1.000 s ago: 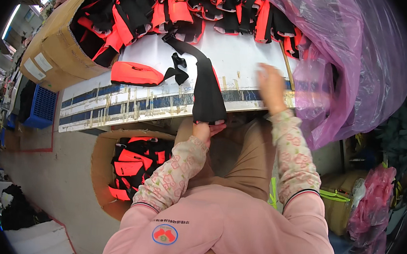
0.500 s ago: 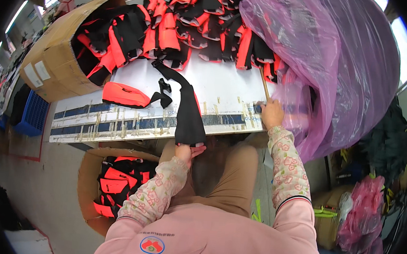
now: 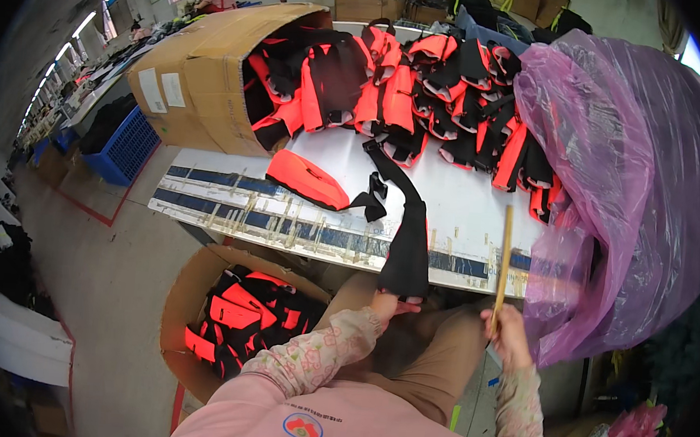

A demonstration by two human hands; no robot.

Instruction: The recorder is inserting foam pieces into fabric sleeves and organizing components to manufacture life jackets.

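Pink shirt [image 3: 399, 428] with a round emblem [image 3: 303, 428] and small dark lettering [image 3: 326, 420] faces the white table [image 3: 467, 195]. At the table's near edge the left hand [image 3: 388, 305] is clamped on a black strapped pouch [image 3: 407, 256] lying across it, the right hand [image 3: 507, 333], farther right, round a tan stick [image 3: 505, 255]; blue lettering [image 3: 495, 272] marks that edge; at the table's left end a carton [image 3: 209, 76] bears two white labels [image 3: 173, 90], too small to read

Black pouch [image 3: 407, 252] overhangs table edge [image 3: 307, 241] near tan stick [image 3: 504, 263].
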